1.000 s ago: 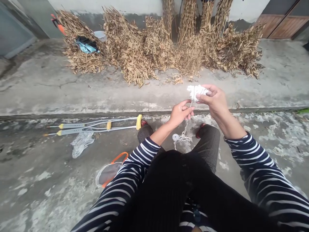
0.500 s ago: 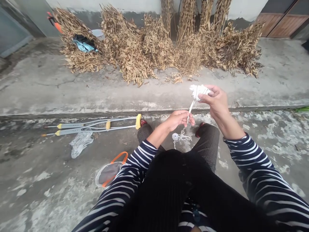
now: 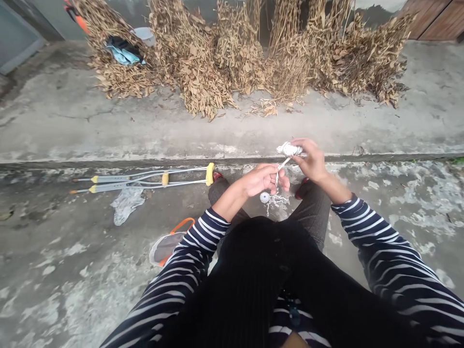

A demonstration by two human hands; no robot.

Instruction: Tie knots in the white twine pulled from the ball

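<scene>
My right hand (image 3: 312,158) grips a white wound bundle of cord (image 3: 288,149) between thumb and fingers, above the step's edge. From the bundle a white strand (image 3: 284,163) runs down to my left hand (image 3: 261,180), whose thumb and forefinger pinch it. The other left fingers are loosely curled. Below that hand, more strand hangs towards a loose white tangle (image 3: 280,199) on the ground between my feet. Beside the tangle lies a small round white object (image 3: 265,197), perhaps a spool; its kind is unclear.
Grey crutches with yellow pads (image 3: 152,180) lie left of my feet, with a clear plastic bag (image 3: 126,205) against them. Nearer me is a bag with orange handles (image 3: 168,246). Dried plant bundles (image 3: 203,67) lean along the wall on the raised concrete step (image 3: 152,130).
My right hand has lowered and come closer to my left, turning the bundle. The strand between the hands looks shorter. The whole view has tilted slightly downward.
</scene>
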